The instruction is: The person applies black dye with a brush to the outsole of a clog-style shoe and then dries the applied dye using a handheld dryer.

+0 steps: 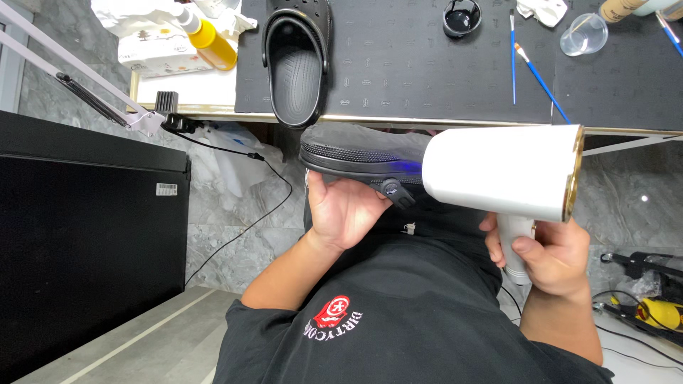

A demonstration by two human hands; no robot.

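Two clogs in play: one black clog rests sole-down on the surface, the other clog sits in our lap zone, below the surface edge. Our left hand cups it from underneath, grip wrapped on its side, tilting it toward the white hairdryer. Our right hand has its grip clamped round the handle, nozzle close to the shoe. The dryer body hides the clog's far end, and its cord runs out of sight.

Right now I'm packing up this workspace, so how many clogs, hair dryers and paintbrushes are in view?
Black clogs: 2, one held in the left hand, one on the mat
White hair dryer: 1, in the right hand
Blue-handled paintbrushes: 3
Total: 6
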